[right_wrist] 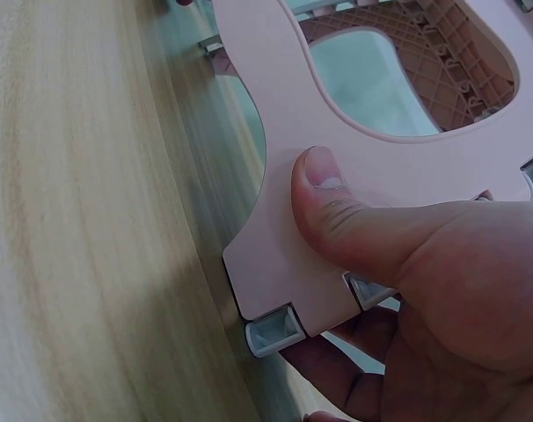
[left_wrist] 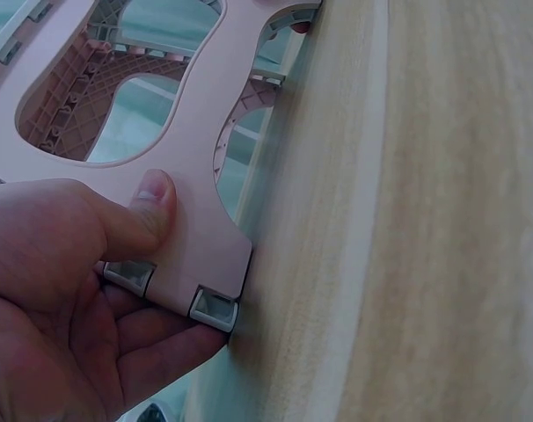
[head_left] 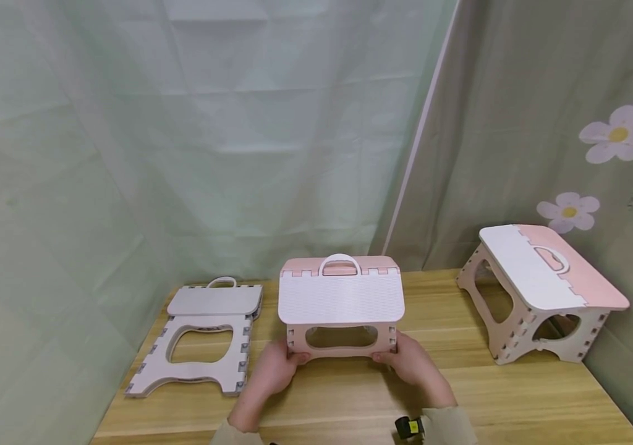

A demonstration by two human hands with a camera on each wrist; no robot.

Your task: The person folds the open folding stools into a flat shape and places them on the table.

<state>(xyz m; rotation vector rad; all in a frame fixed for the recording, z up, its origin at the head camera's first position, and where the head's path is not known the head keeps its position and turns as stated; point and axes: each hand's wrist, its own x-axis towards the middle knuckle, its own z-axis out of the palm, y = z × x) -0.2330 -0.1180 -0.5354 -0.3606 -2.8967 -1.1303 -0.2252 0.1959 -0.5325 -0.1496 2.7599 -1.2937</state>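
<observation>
A folding step stool (head_left: 341, 301) with a white and pink top and pink legs stands unfolded at the middle of the wooden table. My left hand (head_left: 276, 368) grips the lower left corner of its near leg panel. In the left wrist view the thumb (left_wrist: 152, 207) presses the pink face while the fingers curl round the edge. On the opposite corner my right hand (head_left: 413, 360) has the same hold, its thumb (right_wrist: 324, 198) flat on the panel in the right wrist view. The stool's white handle (head_left: 340, 258) sticks up at the top.
To the left, a white folding stool (head_left: 205, 346) lies folded flat on the table (head_left: 339, 402). Another white and pink stool (head_left: 539, 284) stands unfolded at the right. Curtains (head_left: 272, 142) hang behind the table and along its sides. A small black object (head_left: 407, 426) is near my right sleeve.
</observation>
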